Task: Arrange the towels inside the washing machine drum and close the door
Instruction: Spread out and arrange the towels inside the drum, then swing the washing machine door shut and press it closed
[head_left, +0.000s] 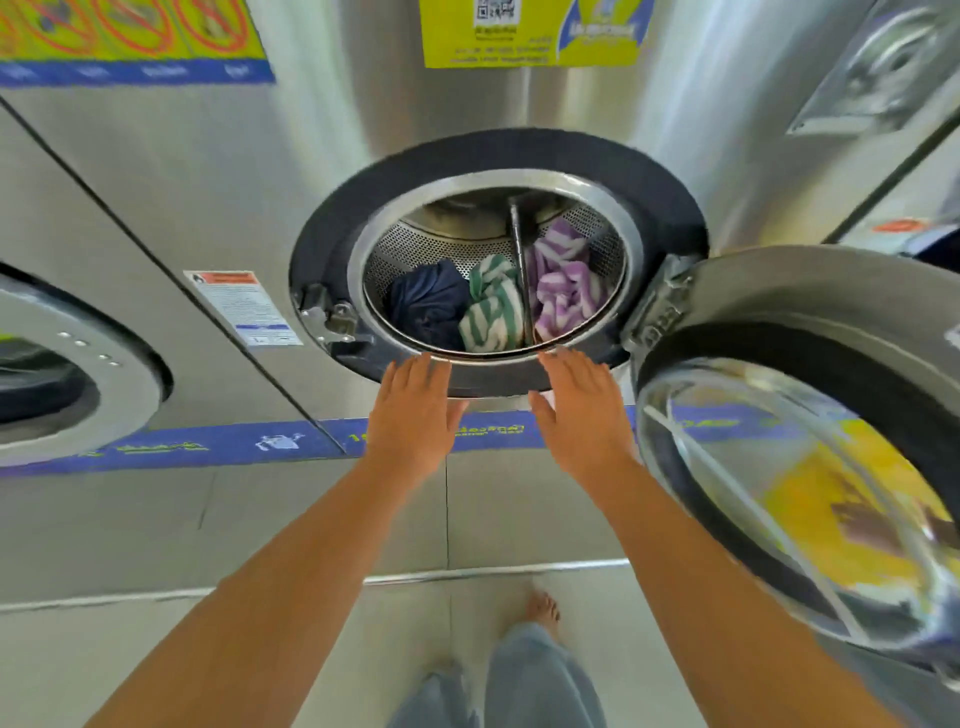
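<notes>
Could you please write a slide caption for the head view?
Both open hands, left hand and right hand, reach toward three towels in the drum; door open.

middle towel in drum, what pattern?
Green and white stripes on the middle towel, head view.

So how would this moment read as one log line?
navy cloth, green-striped towel, purple-striped towel: in drum | round steel door: open | left hand, right hand: empty

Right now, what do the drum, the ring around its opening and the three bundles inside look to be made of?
Drum: perforated metal, likely stainless steel, shiny with fine holes. Ring around the opening: matte dark, probably a rubber gasket. Green striped towel and purple striped towel: soft, fluffy terry-like cloth. Navy bundle: smoother fabric, kind unclear.
</notes>
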